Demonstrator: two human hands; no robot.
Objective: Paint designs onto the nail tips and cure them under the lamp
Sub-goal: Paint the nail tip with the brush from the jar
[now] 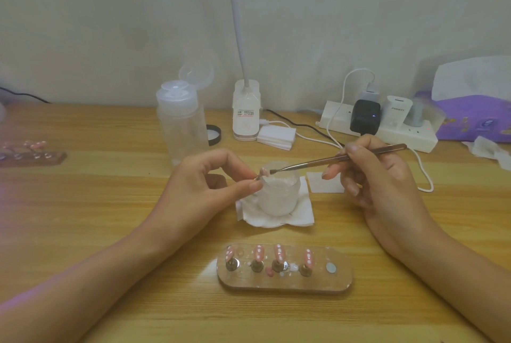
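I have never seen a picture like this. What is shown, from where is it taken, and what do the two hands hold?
No machine here: a person works with bare hands, and the one camera sits on the head, looking down. The left hand pinches a pink nail tip over a white jar on a paper napkin. The right hand holds a thin brush, its tip at that nail. In front, a wooden holder carries four dotted pink nails. Behind stand a clear bottle, a lamp base and a power strip.
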